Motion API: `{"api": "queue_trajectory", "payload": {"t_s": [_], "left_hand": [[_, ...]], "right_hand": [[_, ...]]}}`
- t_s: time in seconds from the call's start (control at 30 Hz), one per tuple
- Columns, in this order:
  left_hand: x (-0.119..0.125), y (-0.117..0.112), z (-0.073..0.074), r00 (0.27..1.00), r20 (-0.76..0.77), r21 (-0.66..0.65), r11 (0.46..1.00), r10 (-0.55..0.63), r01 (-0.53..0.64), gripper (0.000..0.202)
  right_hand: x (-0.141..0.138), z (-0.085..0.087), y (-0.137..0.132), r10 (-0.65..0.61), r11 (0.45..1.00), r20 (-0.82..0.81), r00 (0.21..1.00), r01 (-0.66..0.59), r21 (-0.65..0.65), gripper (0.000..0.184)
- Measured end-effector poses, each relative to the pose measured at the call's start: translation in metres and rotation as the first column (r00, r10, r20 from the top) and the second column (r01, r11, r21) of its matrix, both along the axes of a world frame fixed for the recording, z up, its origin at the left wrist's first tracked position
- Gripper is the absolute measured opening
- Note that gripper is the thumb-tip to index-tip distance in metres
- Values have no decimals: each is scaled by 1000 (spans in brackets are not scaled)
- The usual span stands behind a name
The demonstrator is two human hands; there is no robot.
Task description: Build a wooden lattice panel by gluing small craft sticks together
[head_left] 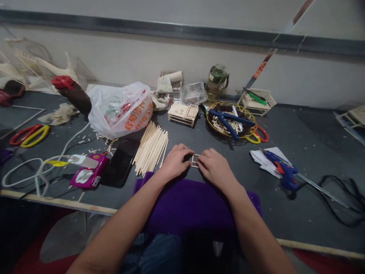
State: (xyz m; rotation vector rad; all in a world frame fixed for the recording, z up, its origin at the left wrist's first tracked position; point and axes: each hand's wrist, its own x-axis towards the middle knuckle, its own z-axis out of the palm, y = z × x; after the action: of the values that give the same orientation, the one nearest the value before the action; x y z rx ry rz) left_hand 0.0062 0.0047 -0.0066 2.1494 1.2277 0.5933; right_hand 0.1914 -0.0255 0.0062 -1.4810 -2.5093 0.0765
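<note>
A small rectangular frame of pale wooden sticks (195, 161) lies on the dark table between my two hands. My left hand (177, 161) pinches its left side, fingers closed. From the other side my right hand (212, 163) grips the frame's right edge, its fingers bent together and partly hiding the sticks. Both wrists pass over a purple cloth (196, 205) at the table's front edge. Just left of my left hand is a pile of thin wooden sticks (151, 148).
Behind my hands stand a small stick-built model (183, 114) and a yellow wire basket (209, 123) with tools. A blue glue gun (285, 171) lies on the right. To the left are a black phone (121, 161), a pink power bank (89, 171), a plastic bag (119, 110) and scissors (30, 135).
</note>
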Motion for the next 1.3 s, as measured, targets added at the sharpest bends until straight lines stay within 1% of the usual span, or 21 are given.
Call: {"api": "queue_trajectory", "payload": {"t_s": [0.1, 0.33, 0.57, 0.63, 0.7, 0.77, 0.83, 0.9, 0.97, 1.07, 1.2, 1.3], "left_hand": [[0, 0, -1, 1000, 1, 0, 1000, 0, 0, 30], [0, 1, 0, 1000, -1, -7, 1000, -1, 1, 30], [0, 1, -1, 1000, 3, -5, 1000, 2, -2, 30], [0, 1, -2, 1000, 7, 1, 1000, 0, 0, 30], [0, 1, -3, 1000, 9, 3, 1000, 0, 0, 30], [0, 1, -3, 1000, 10, 0, 1000, 1, -1, 30], [0, 1, -3, 1000, 10, -4, 1000, 2, -2, 31], [0, 1, -3, 1000, 8, -8, 1000, 2, -2, 30], [0, 2, -3, 1000, 9, -9, 1000, 1, -1, 29], [0, 1, -3, 1000, 19, -3, 1000, -1, 1, 31], [-1, 1, -2, 1000, 24, 0, 1000, 4, -4, 30], [0, 1, -2, 1000, 17, -3, 1000, 3, -3, 31]], "right_hand": [[0, -1, 0, -10, 1000, -3, 1000, 10, 6, 20], [0, -1, 0, 14, 1000, -22, 1000, -14, 13, 19], [0, -2, 0, 10, 1000, -45, 999, -10, -9, 20], [4, -1, 1, -5, 999, -110, 994, 1, -38, 18], [11, 2, 2, -40, 998, -234, 971, 27, -61, 17], [22, 5, 2, -107, 994, -380, 919, 94, -54, 17], [34, 8, 2, -185, 981, -493, 850, 191, -38, 18], [44, 9, 2, -244, 962, -551, 798, 269, -37, 18], [49, 8, 1, -269, 955, -560, 783, 294, -47, 18], [49, 6, 1, -249, 964, -525, 814, 262, -51, 18], [42, 6, 1, -220, 975, -446, 867, 202, -88, 16], [32, 3, 0, -162, 986, -379, 911, 134, -99, 14]]}}
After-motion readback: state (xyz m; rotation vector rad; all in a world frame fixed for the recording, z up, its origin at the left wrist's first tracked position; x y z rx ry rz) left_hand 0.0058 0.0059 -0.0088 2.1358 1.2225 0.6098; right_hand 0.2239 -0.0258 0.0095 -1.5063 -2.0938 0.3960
